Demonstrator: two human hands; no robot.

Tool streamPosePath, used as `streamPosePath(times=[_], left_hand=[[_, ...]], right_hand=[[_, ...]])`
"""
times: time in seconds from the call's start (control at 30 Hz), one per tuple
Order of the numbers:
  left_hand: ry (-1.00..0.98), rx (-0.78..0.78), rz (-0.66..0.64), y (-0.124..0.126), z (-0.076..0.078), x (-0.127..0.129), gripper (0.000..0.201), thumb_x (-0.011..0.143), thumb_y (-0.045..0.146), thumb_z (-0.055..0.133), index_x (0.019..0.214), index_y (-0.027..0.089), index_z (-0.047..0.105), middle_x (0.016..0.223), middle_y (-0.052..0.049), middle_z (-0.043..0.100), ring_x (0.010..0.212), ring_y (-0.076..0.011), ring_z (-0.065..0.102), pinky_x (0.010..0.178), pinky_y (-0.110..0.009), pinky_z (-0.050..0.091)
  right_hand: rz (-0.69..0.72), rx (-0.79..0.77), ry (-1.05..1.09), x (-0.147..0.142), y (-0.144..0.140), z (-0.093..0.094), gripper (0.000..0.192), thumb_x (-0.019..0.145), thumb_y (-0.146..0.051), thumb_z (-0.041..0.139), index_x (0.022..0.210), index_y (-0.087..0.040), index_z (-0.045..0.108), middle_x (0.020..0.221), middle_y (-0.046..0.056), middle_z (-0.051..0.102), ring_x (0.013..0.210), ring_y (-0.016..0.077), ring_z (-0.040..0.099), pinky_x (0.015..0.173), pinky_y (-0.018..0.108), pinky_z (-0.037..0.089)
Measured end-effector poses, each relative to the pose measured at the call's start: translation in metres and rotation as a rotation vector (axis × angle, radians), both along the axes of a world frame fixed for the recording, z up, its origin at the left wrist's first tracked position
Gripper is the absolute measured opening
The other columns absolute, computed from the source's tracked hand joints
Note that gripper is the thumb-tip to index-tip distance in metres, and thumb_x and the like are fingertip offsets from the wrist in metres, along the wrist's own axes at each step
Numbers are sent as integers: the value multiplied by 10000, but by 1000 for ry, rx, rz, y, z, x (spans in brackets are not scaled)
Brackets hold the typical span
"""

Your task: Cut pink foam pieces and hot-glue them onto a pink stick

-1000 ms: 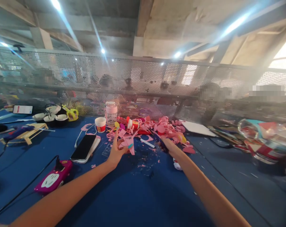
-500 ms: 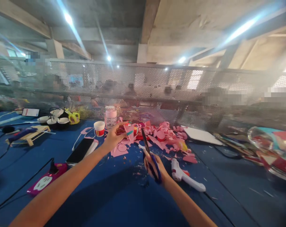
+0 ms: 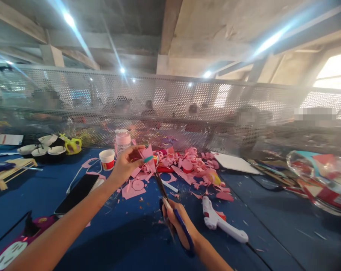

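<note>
A blue desk (image 3: pixel 125 244) runs out to a perforated metal screen (image 3: pixel 170 109) along its far edge, with people seated beyond it under a bare concrete ceiling with strip lights; the left hand (image 3: pixel 126 165) is raised over the middle of the desk, its fingers (image 3: pixel 139 149) pinching a pink paper piece (image 3: pixel 146 156) between thumb and forefinger; the right hand (image 3: pixel 177 222), nearer the near edge, is curled through the blue handles of a pair of scissors (image 3: pixel 166 203), whose blades point up and away, their tip meeting the lower edge of the paper piece, though the blur hides how far the blades are parted; behind the paper a heap of pink scraps (image 3: pixel 193 167) spreads toward the far edge, with a white cup (image 3: pixel 107 159) and a pink-capped bottle (image 3: pixel 122 141) to its left; a white glue gun (image 3: pixel 221 222) lies just right of the right hand; a dark phone (image 3: pixel 77 188) lies left of the left forearm, and a pink gadget (image 3: pixel 15 250) sits at the near left corner; bare blue surface lies between the two arms and on the right side before a clear plastic bag (image 3: pixel 322 177).
</note>
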State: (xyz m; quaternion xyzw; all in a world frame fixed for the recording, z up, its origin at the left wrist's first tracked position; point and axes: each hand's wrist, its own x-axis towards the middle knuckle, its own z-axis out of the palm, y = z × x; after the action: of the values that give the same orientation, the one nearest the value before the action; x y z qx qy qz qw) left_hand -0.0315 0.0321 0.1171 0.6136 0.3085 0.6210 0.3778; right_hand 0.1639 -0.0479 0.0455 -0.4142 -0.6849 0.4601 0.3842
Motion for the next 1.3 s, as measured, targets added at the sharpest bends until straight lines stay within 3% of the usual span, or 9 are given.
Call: streamPosePath(times=[0.33,0.67,1.3], left_hand=[[136,53,57,-4,4,-1,441,629,234,683,1057,202,583,765,-27,608,654,-138,559,586,-260,497],[239,62,57,-5,1,-1,491,655,238,666,1133,214,557,883,-57,643,759,-176,584,701,-323,493],[246,99,39,-4,0,-1,486,657,216,660,1133,223,560,895,-57,643,748,-182,588,701,-321,499]], right_hand=[[2,114,-185,5,5,11,417,811,-543,347,613,-178,377,548,-53,293,500,74,282,449,204,260],[-20,81,-166,2,4,12,402,792,-513,411,581,-182,320,558,-58,240,508,70,238,449,203,243],[18,97,-196,6,9,7,395,782,-526,404,598,-180,356,560,-48,287,516,80,286,466,210,284]])
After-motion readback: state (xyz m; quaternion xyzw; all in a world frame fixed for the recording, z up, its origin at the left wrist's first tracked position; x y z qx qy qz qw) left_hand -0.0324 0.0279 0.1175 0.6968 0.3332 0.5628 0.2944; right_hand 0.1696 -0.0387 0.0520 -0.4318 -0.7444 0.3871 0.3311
